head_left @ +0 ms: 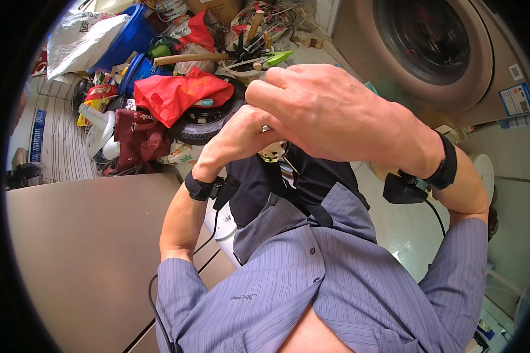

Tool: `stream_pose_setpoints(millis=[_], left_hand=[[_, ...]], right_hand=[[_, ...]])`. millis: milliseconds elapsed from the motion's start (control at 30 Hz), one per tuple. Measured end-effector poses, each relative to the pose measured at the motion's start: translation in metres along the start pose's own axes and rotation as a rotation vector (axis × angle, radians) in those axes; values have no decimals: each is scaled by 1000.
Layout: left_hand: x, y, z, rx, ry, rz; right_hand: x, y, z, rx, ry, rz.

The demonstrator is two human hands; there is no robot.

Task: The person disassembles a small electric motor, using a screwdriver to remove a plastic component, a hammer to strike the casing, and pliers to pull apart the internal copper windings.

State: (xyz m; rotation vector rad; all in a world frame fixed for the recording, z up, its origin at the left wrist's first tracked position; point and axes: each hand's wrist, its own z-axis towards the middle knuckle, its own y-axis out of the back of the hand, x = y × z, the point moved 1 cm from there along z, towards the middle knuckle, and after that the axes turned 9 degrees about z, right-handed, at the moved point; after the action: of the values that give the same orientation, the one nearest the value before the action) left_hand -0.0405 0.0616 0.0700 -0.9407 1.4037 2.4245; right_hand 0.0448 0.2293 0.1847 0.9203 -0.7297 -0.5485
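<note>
On the far right, washing machine (pixel 493 105): anything we drop could roll to its foot, out of easy reach.
Far-left tyre (pixel 185 133): it lies partly under a red bag (pixel 179 94); a piece bouncing there could be lost.
Right hand (pixel 335 112): curled high over our work, meeting the left hand (pixel 235 136); its back hides the fingertips, so a misalignment could pass unseen.
Left hand: fingertips together with the right's; whether they clamp anything firmly, we cannot tell.
Left wristband (pixel 199 187): its slack cable (pixel 216 219) could snag if our arm swings.
Patterned round item (pixel 271 154): just below the hands, partly hidden; a careless knuckle could knock it.
Shiny sliver (pixel 265 127): between the hands, nearly covered; being so small, it could slip if either hand shifts.
</note>
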Motion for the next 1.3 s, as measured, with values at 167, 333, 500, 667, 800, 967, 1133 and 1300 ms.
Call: stream_pose_setpoints(millis=[167, 333, 500, 667, 800, 967, 1133, 1300], left_hand=[[10, 5, -7, 75, 38, 59], [8, -6, -3, 28, 127, -83], [-3, 3, 0, 20, -146, 133], [-9, -4, 3, 48, 42, -10], [0, 4, 4, 103, -47, -56], [-23, 11, 2, 58, 8, 43], [-18, 9, -34, 260, 55, 373], [-23, 1, -40, 295, 10, 474]], right_hand=[[1, 5, 0, 6, -58, 109], [-1, -5, -3, -37, -75, 102], [-5, 0, -6, -71, 53, 255], [1, 5, -8, 18, -152, 161], [-7, -3, -9, -185, 51, 220], [-8, 0, -10, -97, -90, 231], [-6, -4, -12, -151, -52, 209], [-4, -1, -10, -128, -27, 206]])
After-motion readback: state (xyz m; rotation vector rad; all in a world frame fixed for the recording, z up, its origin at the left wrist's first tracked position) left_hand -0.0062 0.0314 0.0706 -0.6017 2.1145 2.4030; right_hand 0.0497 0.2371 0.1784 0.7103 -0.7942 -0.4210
